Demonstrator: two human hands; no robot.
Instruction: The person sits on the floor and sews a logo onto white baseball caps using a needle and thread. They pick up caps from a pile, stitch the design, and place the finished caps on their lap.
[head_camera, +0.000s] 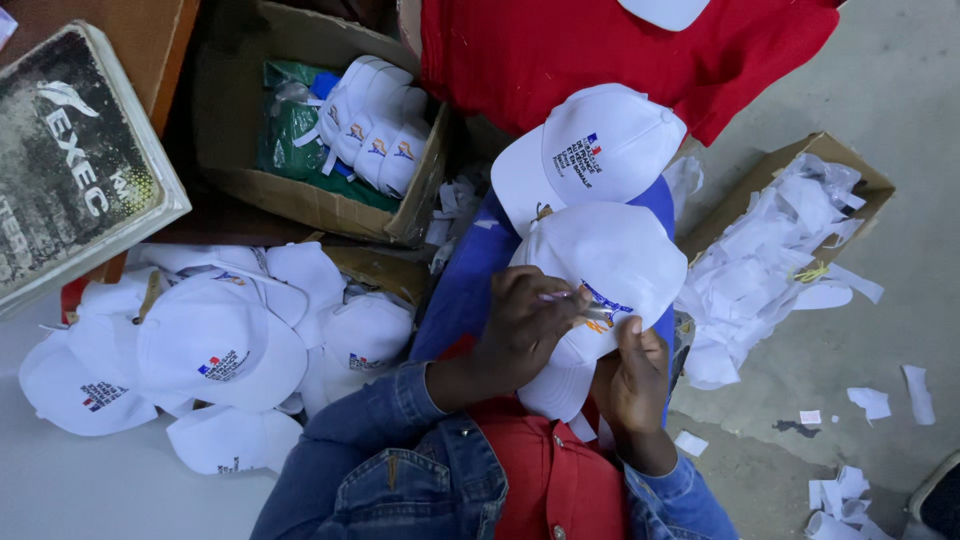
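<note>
**Both hands on a white cap**

The left hand (520, 325) grips the white cap (610, 265) from above. The right hand (632, 375) pinches its front near the printed emblem. A second cap (590, 150) lies just beyond; a heap of caps (210, 345) lies left of the hands.

Two bare hands, left hand (520, 330) and right hand (632, 375); two white fabric caps with printed emblems on the lap, upper cap (590, 150) and lower cap (610, 260); two open brown cardboard boxes, one holding stacked white caps (320, 200), one holding white paper scraps (850, 170); one loose pile of white caps (210, 350), number not countable; one red cloth (600, 50).
</note>
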